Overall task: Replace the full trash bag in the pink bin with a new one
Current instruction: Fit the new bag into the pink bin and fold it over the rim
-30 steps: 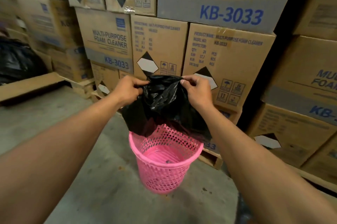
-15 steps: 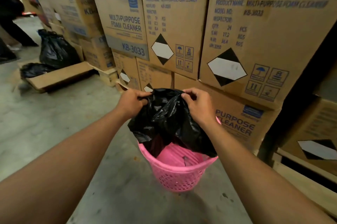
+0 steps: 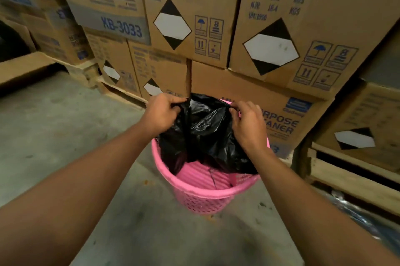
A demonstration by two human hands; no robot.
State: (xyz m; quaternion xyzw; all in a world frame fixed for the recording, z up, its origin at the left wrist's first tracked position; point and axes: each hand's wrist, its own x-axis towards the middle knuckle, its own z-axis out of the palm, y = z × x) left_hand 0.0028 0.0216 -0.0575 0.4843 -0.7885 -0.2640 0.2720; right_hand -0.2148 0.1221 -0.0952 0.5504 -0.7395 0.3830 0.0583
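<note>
While both hands held its top edge, the thin black plastic trash bag hung crumpled over the mouth of the pink perforated plastic bin, its lower folds dipping inside against the far wall. The left hand was curled round a gathered fold at one side and the right hand pinched the opposite side. The film looked light, limp and slippery, and likely to tear if yanked, so the hem seemed the best place to hold it while spreading it over the rim. The bin itself appeared light enough to tip on the concrete floor.
</note>
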